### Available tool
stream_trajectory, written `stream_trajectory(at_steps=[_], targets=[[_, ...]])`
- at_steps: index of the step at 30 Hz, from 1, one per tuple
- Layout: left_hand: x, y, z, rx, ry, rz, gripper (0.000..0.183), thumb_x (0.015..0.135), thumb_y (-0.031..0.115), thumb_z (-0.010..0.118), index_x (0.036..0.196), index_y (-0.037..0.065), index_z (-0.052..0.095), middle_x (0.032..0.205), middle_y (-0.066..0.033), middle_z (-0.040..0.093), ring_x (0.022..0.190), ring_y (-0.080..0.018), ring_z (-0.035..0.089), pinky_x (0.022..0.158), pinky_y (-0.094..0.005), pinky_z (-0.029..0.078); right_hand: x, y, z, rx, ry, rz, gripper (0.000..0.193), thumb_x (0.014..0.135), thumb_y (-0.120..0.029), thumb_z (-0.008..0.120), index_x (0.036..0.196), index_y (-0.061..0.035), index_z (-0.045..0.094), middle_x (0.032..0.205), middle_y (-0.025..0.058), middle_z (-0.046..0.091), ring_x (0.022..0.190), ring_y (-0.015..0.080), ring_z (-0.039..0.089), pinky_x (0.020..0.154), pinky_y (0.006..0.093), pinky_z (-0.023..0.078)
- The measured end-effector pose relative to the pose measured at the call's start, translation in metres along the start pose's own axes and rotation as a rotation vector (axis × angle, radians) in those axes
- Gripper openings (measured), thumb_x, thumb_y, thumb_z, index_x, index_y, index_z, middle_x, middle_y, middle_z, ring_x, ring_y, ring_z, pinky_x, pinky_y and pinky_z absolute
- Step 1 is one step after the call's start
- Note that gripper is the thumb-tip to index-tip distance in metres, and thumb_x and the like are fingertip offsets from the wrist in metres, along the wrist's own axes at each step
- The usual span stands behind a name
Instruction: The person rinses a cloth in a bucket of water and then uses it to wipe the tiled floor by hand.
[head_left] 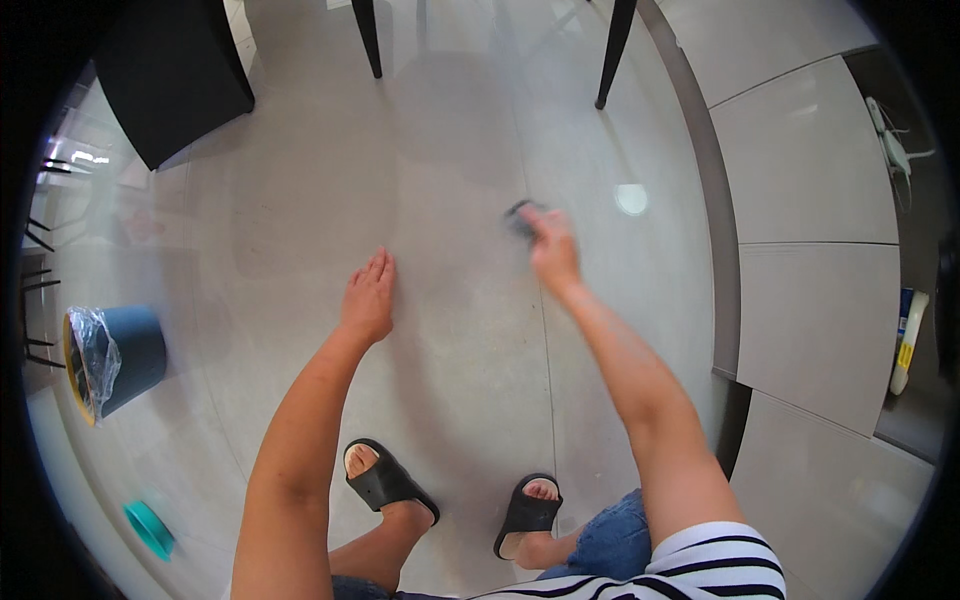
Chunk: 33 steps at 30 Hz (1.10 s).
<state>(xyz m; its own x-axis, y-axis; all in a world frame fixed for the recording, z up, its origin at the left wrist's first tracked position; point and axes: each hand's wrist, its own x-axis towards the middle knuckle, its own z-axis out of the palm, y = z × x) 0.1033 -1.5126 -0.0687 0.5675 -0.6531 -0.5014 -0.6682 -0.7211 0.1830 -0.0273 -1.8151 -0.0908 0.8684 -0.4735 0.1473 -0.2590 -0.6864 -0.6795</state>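
My right hand is out in front of me, low over the pale tiled floor. Its fingers close on a small dark grey object, which motion blurs too much to tell its kind; it seems to touch the tiles beside a grout line. Off to the left, my left hand holds nothing. Its fingers are stretched out, close together, over the floor or resting on it; which of the two I cannot tell.
Dark furniture legs and a black panel stand ahead. Light cabinet fronts line the right side. At left are a blue bin with a plastic liner and a turquoise round container. My feet wear black slides.
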Motion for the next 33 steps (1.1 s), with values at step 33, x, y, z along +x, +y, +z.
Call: stream_trajectory(at_steps=[33], targets=[[0.072,0.144,-0.018,0.205,-0.093,0.480,0.075,0.083,-0.006,0.056,0.153,0.008,0.031,0.163,-0.0053,0.023,0.147,-0.0227,0.031,0.118,-0.0394,0.030,-0.125,0.010,-0.050,0.092,0.349,0.429,0.049,0.080,0.008,0.054,0.123,-0.0123,0.067,0.110,0.0174,0.057,0.103,0.0368,0.055,0.091,0.0417,0.046]])
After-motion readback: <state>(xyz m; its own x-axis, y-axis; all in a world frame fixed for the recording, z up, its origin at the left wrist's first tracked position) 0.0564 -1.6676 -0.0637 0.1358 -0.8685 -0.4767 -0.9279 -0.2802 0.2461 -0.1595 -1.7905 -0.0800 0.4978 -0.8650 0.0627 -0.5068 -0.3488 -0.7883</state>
